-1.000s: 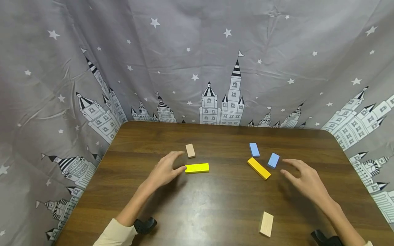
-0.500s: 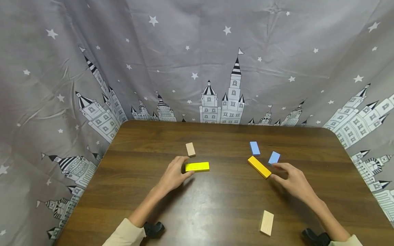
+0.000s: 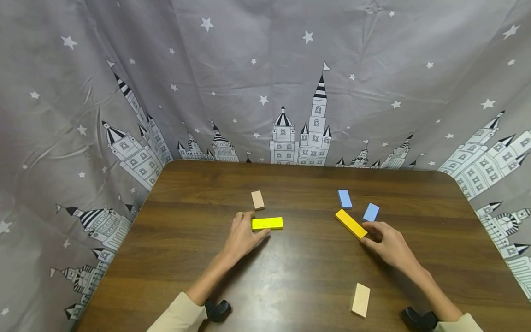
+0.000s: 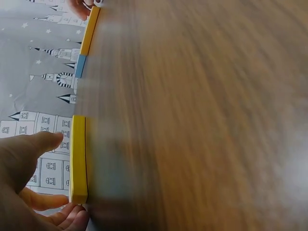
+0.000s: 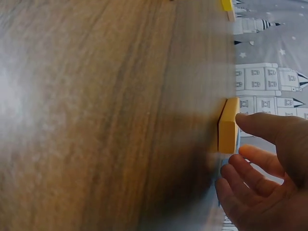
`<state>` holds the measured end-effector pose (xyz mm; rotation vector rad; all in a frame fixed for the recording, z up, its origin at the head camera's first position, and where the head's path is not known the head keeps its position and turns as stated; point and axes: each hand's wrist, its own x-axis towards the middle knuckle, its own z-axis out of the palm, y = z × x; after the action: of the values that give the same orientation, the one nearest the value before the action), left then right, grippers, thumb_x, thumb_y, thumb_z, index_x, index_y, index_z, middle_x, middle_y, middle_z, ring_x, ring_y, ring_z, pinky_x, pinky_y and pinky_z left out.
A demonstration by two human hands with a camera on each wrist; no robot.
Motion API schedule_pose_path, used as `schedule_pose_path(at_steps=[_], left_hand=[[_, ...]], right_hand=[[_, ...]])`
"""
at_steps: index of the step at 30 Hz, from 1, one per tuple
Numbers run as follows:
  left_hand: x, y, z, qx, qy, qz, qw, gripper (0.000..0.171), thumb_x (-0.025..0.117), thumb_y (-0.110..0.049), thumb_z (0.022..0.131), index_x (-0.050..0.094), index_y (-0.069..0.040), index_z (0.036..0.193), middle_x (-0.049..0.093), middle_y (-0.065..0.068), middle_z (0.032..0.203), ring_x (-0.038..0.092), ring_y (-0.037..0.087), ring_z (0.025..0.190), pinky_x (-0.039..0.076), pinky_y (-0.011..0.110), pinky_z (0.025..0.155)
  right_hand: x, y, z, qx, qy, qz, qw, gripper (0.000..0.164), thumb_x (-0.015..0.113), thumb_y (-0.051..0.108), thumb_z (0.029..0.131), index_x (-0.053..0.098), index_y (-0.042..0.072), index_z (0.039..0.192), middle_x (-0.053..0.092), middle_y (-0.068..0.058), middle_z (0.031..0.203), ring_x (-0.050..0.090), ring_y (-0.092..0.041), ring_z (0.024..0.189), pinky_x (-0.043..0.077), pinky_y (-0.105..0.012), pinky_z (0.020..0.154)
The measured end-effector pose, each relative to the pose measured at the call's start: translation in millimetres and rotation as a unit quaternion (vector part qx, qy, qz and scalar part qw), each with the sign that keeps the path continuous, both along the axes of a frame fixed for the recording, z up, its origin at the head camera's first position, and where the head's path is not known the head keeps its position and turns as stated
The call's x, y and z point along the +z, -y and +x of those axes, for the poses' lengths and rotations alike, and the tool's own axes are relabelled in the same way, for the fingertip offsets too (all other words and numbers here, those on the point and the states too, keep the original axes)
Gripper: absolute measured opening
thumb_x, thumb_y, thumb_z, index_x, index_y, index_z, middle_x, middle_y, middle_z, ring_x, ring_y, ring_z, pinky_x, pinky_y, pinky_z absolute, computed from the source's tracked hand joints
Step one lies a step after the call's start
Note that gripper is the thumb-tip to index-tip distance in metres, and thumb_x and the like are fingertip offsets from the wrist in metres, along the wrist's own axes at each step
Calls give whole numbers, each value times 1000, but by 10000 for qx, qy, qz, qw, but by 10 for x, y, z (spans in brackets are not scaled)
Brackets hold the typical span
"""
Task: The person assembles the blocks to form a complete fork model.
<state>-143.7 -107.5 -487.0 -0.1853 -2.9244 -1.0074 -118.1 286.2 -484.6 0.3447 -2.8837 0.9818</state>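
Note:
A bright yellow block (image 3: 267, 223) lies flat in the middle of the table. My left hand (image 3: 242, 235) is round its left end, fingertips right at that end and the thumb apart from the block's face in the left wrist view. Toward the right, an orange block (image 3: 350, 224) lies at a slant. At its near end is my right hand (image 3: 387, 242), thumb tip right at the block and fingers spread loosely beside it in the right wrist view. Two short blue blocks, one upper (image 3: 345, 198) and one beside my right fingers (image 3: 371, 212), lie behind the orange one.
A small tan wooden block (image 3: 257, 200) lies behind the yellow one. Another pale wooden block (image 3: 360, 300) is near the front, right of centre. The brown wooden table (image 3: 298, 272) ends at a grey curtain (image 3: 232, 83) printed with castles and stars.
My left hand has moved right, so its thumb is now along the yellow block's near side. My right hand has moved left to the orange block's near end. The blocks lie as before.

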Motion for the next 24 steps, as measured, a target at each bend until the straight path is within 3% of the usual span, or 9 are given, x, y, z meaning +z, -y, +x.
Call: schedule_pose_path(at_steps=[11,17,24], left_hand=[[-71,29,-85,-379,-403,-92,9984,45,83,-14,81,65,5,119,59,21,112,52,35,96,45,47,80],[-68,-47,-84,-174,-224,84,9996,49,82,-21,83,65,6,120,57,23,116,52,38,103,45,51,85],[-106,-242,-49,75,-306,38,9995,62,83,-33,81,61,8,121,53,23,119,48,38,106,45,48,87]], right_hand=[[-67,28,-53,-10,97,6,10000,38,79,8,85,67,-6,119,66,-20,108,66,-32,93,54,-48,79],[-77,17,-69,-27,154,28,9999,38,78,8,85,68,-6,119,66,-20,107,65,-32,92,54,-48,79],[-88,16,-75,-17,105,33,9999,37,78,7,85,68,-6,117,66,-19,105,65,-32,91,54,-48,78]])
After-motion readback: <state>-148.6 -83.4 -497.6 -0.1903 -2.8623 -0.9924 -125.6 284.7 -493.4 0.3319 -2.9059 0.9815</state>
